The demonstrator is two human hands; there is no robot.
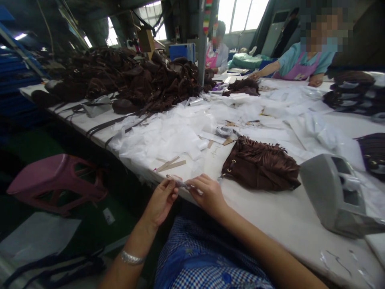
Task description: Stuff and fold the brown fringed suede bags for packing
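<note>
Both hands meet at the table's near edge around a small, thin, greyish item point(181, 184) that looks partly wrapped in clear plastic; its exact kind is too small to make out. My left hand point(164, 200) pinches its left end, with a silver watch or bracelet on that wrist. The fingers of my right hand point(209, 194) close on its right end. Just beyond my right hand, a dark brown fringed bag point(260, 166) with brass eyelets lies on the white table point(258, 212). Flat tan strips point(171, 164) rest ahead of my left hand.
Brown bags point(135, 80) pile up at the far left, straps hanging over the edge. White tissue and plastic point(168, 128) cover the middle. A grey tape dispenser point(333, 196) stands right, a pink stool point(60, 180) left. Two people work across the table.
</note>
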